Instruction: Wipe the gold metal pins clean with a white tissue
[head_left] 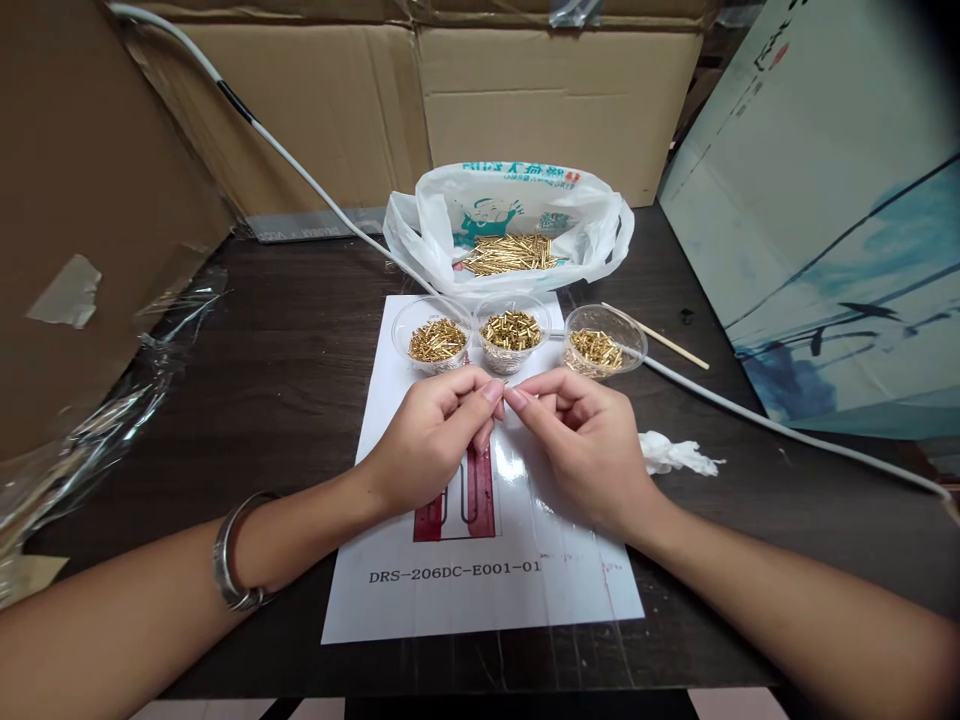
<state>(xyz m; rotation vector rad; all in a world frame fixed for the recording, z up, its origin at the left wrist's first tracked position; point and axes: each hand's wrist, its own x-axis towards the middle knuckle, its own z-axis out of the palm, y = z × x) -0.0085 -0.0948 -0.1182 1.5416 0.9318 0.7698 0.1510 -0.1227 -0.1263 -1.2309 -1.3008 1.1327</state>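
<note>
My left hand point(442, 425) and my right hand point(589, 435) meet over the printed sheet point(465, 605), thumbs and forefingers pinched tip to tip. A tiny thin sliver shows between the fingertips, too small to name. Just beyond the hands stand three clear plastic cups in a row. The left cup point(402, 335) holds thin gold-coloured metal pieces. Short gold-coloured tubes fill the middle cup point(545, 340), and the right cup point(634, 345) holds small gold-coloured pieces too.
Behind the cups, a white plastic bag point(420, 240) lies open with many long gold-coloured pins point(510, 255) inside. A white cable point(322, 200) crosses the dark table. To the right are a wooden stick point(667, 343) and a crumpled tissue point(675, 455). Cardboard point(300, 120) walls the back.
</note>
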